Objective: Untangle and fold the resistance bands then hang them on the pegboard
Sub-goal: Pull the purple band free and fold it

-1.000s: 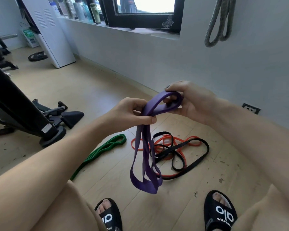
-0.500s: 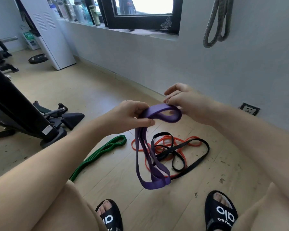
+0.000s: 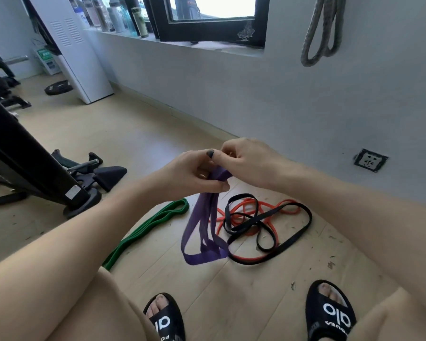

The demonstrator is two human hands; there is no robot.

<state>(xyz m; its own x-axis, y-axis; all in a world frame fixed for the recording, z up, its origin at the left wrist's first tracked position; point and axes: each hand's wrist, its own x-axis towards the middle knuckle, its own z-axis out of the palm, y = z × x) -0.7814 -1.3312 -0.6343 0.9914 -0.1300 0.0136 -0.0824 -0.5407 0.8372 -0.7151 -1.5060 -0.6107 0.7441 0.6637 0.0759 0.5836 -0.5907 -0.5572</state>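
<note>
Since a second ago your two hands have closed the gap between them; the top loop of the purple band [image 3: 208,217] that was stretched open between them is now gathered into a tight bunch, and the hanging loops have swung a little left; your left hand [image 3: 194,174] is clenched around the bunched top from below and the side, thumb pressed across the strands; your right hand [image 3: 246,161] pinches the same bunch from above, fingertips touching the left hand's, so both are grasping the purple band at one point; the band hangs free beneath them in several long loops, its lowest bend above the floor [image 3: 133,134] and not clearly resting on it; judge it as light, soft and floppy, flat rubber with some grip, so it should not slip through a firm pinch but the loops will spring apart if you loosen; take it at the gathered top where all strands meet, and use the other hand to run down and even the loops; just behind the hanging loops, on the floor, the black band [image 3: 288,238] and the orange band [image 3: 268,207] lie crossed over each other, tangled, near but apart from your hands; the green band [image 3: 155,223] lies doubled to the left, well below your left forearm; a grey band [image 3: 322,33] hangs on the wall up right.
</note>
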